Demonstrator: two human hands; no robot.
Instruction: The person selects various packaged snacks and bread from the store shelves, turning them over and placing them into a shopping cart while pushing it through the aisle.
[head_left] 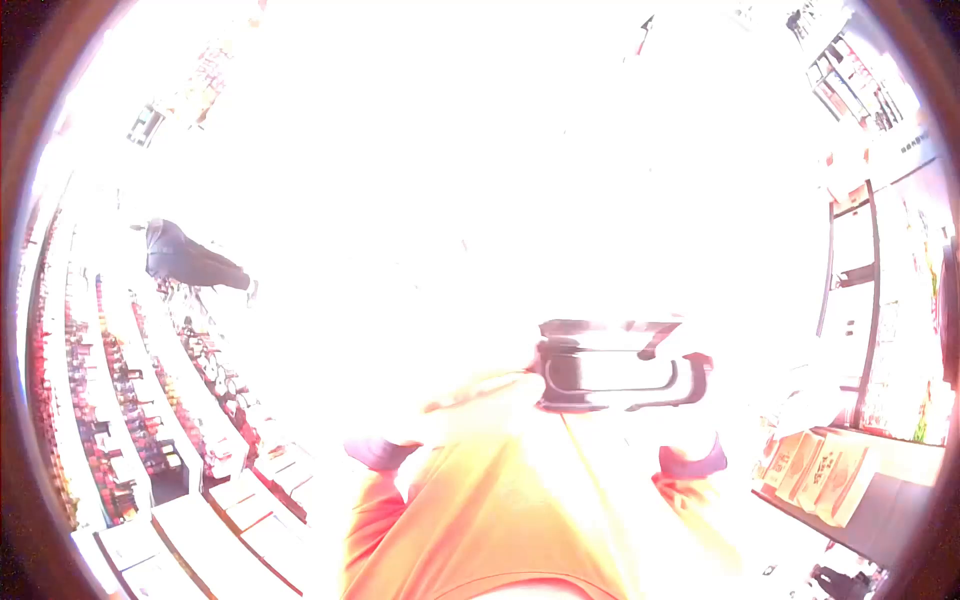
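Since glare eats most detail, dark tray-like thing (pixel 590 404) just beyond the orange shirt (pixel 490 500), left hand (pixel 488 387) with fingers gripping that thing's end, right hand blown out, can't tell its grip, stocked shelves (pixel 125 375) left of the shirt.

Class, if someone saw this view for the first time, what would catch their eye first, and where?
Probably the orange top at bottom centre, vivid against the washed-out middle. Above it, right of centre, is a dark-rimmed object, too overexposed to identify. At left, a person in dark clothing appears near long rows of goods.
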